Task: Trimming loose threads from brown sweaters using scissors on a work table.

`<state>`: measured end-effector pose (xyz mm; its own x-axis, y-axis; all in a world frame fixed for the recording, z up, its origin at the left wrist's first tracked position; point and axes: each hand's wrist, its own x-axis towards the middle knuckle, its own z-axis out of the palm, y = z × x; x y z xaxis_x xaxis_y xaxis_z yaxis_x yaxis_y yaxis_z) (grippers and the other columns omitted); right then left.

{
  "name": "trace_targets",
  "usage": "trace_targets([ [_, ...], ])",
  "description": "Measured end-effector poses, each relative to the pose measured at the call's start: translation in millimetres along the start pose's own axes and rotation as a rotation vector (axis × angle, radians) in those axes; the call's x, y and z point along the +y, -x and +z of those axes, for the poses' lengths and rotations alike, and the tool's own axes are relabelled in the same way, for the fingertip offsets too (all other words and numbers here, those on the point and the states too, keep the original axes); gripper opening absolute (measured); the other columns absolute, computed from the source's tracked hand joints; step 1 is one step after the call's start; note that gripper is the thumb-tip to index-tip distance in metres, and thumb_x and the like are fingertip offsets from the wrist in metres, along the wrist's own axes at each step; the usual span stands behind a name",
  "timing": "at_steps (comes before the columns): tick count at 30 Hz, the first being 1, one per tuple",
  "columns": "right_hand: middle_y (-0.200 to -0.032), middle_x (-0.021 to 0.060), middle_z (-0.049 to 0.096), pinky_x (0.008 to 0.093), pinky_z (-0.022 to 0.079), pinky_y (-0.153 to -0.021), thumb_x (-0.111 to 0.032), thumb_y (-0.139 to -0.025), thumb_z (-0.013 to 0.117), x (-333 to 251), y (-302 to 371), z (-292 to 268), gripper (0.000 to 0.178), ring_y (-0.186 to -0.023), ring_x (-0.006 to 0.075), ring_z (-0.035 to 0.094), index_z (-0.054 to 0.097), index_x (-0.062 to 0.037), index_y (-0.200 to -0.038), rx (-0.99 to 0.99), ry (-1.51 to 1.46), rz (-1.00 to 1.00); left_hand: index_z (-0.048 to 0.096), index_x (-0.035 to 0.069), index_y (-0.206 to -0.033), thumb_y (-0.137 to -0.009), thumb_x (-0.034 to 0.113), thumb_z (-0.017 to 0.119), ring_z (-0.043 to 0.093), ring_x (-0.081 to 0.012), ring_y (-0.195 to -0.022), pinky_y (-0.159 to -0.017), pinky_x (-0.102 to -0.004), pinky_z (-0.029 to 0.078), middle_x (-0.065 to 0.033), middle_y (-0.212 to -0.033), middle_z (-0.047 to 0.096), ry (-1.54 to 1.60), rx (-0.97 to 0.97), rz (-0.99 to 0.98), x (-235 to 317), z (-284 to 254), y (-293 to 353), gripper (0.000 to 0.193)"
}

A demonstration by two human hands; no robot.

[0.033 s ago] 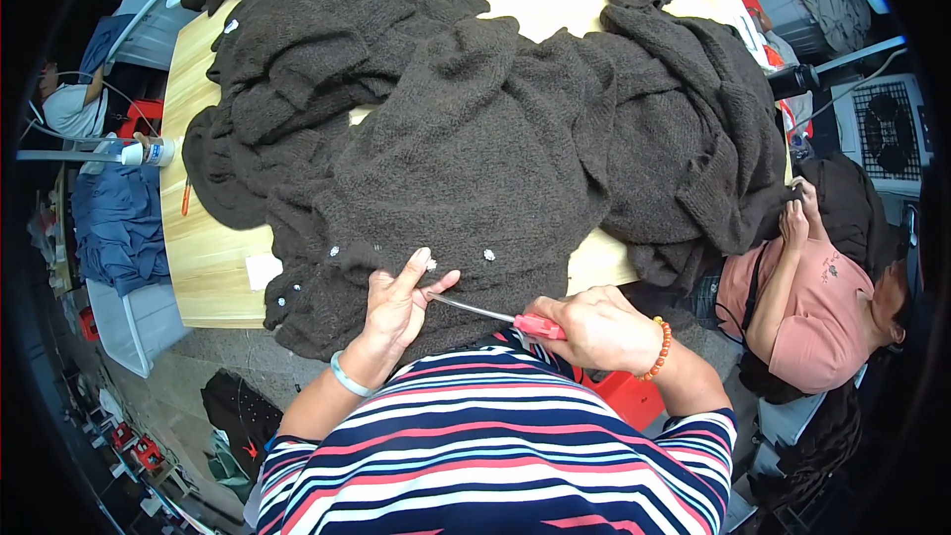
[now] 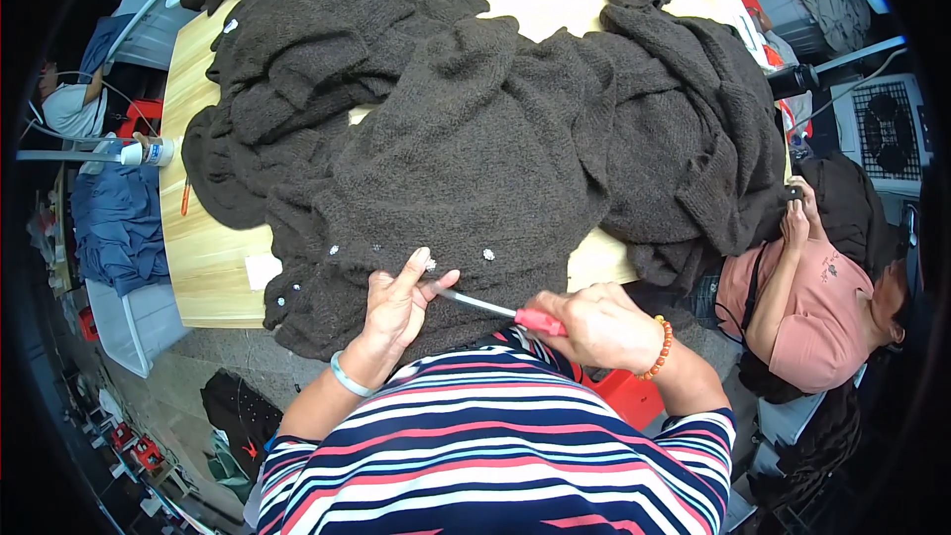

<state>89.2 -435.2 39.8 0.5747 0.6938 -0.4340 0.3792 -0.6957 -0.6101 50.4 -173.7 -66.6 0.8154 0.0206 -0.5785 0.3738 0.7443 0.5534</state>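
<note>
A dark brown knitted garment (image 2: 475,159) lies spread over the table, its near edge hanging toward me. Small pale, sparkly buttons sit along that edge, among them one button (image 2: 488,255) right of my left hand. My left hand (image 2: 394,299) grips the edge around another button, thumb pointing up. In my right hand (image 2: 606,325) is a screwdriver-like tool (image 2: 540,323) with a red handle. Its thin metal shaft slants up-left to the fingers of my left hand. The tip is blurred against those fingers.
More brown knitwear (image 2: 693,129) is heaped at right and far left on the wooden table (image 2: 213,267). An orange pen-like item (image 2: 185,198) and white paper piece (image 2: 263,271) lie at left. A co-worker in a pink shirt (image 2: 807,307) handles dark cloth at right. Blue cloth (image 2: 121,228) is piled at left.
The tool's metal shaft has shifted slightly and its tip is more blurred at my left fingers. My left hand and the garment stay in place.
</note>
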Motion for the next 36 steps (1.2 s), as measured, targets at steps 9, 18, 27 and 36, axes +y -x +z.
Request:
trace_targets([
  [9, -0.081, 0.0142, 0.068, 0.0429, 0.053, -0.066, -0.019, -0.088, 0.067, 2, -1, 3, 0.024, -0.075, 0.0325, 0.069, 0.061, -0.0058, -0.107, 0.101, -0.088, -0.048, 0.063, 0.003, -0.114, -0.100, 0.013, 0.058, 0.070, -0.0246, -0.098, -0.075, -0.0389, 0.065, -0.0111, -0.108, 0.069, 0.058, -0.046, -0.162, 25, -19, 10, 0.018],
  [18, -0.084, 0.0152, 0.069, 0.0414, 0.054, -0.067, -0.021, -0.086, 0.068, -12, -24, -5, 0.027, -0.079, 0.0314, 0.070, 0.062, -0.0078, -0.110, 0.123, 0.014, -0.059, 0.065, 0.004, -0.102, -0.100, 0.007, 0.055, 0.068, -0.0224, -0.097, -0.092, -0.0455, 0.059, -0.0107, -0.103, 0.069, 0.241, 0.112, 0.073, 37, -41, -2, 0.010],
  [27, -0.069, 0.0151, 0.067, 0.0422, 0.053, -0.055, -0.019, -0.084, 0.069, -32, -50, 0, 0.026, -0.064, 0.0333, 0.068, 0.060, -0.0023, -0.101, 0.134, 0.179, -0.120, 0.063, 0.003, -0.102, -0.098, 0.003, 0.055, 0.069, -0.0214, -0.093, -0.095, -0.0503, 0.057, -0.0078, -0.097, 0.069, 0.202, 0.113, 0.127, 27, -40, 10, 0.008],
  [36, -0.067, 0.0154, 0.066, 0.0423, 0.052, -0.057, -0.027, -0.089, 0.066, -50, -71, 5, 0.027, -0.064, 0.0335, 0.068, 0.062, -0.0065, -0.107, 0.106, 0.183, -0.124, 0.065, 0.006, -0.091, -0.098, 0.004, 0.058, 0.069, -0.0192, -0.086, -0.094, -0.0512, 0.058, -0.0044, -0.091, 0.068, 0.214, 0.103, 0.116, 23, -40, 14, 0.010],
])
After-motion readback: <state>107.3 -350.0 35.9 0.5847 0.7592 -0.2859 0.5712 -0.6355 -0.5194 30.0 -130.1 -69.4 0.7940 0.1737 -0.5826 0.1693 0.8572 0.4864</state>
